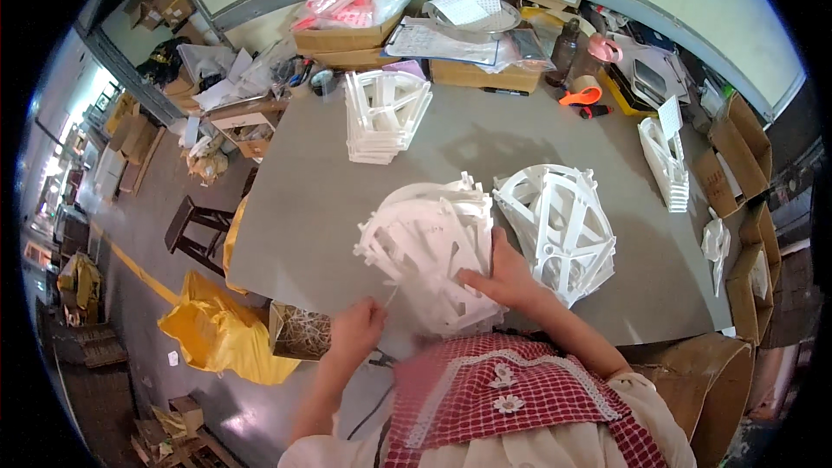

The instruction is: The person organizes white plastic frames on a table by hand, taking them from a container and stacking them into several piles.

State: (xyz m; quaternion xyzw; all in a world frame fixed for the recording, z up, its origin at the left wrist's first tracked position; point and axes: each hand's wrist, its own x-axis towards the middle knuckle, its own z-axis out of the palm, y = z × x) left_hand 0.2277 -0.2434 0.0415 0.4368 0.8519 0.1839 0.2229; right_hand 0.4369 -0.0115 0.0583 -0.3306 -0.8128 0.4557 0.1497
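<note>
Frame stack nr table edge, R fingers gripping side, L fingers curled, hold unclear, room L

Pc. nr L grip blurry, R grip partly behind wht frames

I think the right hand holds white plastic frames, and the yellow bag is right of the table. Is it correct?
The side is wrong: the head view shows the yellow bag left of the table. The right hand does hold white plastic frames.
</note>
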